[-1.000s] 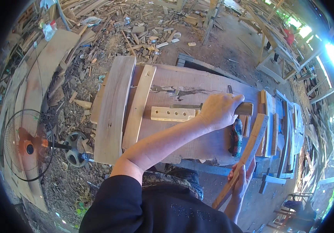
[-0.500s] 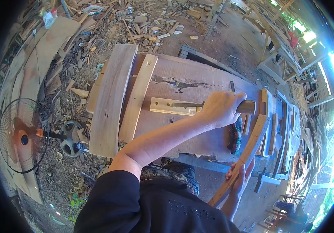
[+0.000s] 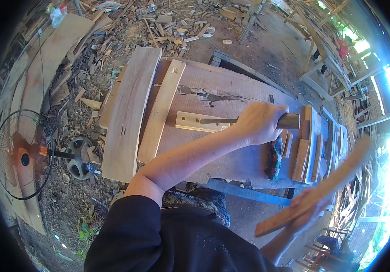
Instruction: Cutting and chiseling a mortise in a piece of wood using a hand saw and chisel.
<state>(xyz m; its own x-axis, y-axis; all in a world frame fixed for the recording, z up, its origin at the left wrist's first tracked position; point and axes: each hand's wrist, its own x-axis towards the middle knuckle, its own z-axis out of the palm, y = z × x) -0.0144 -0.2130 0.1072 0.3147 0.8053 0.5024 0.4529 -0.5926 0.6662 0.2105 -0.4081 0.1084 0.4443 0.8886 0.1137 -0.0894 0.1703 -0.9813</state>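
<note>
My left hand (image 3: 259, 123) is wrapped round the handle of a chisel (image 3: 217, 121), which lies nearly level with its blade pointing left. The blade's end is over a short pale wooden block (image 3: 190, 124) with several holes along it; whether it touches cannot be told. Out to the lower right, my right hand (image 3: 301, 212) is closed on a long wooden bar (image 3: 328, 187), tilted up to the right. Both hand and bar are blurred by motion. Beneath the block is a broad, cracked wooden slab (image 3: 231, 156).
Left of the block, a pale narrow board (image 3: 164, 109) and a wide plank (image 3: 129, 118) lie across the slab. A dark cloth bundle (image 3: 274, 158) and short wooden offcuts (image 3: 300, 159) sit at its right. A standing fan (image 3: 24, 158) is at far left; wood scraps (image 3: 176, 34) litter the ground behind.
The wooden bar in my right hand has swung away to the right, off the chisel handle's end. My left hand and the chisel stay nearly where they were.
</note>
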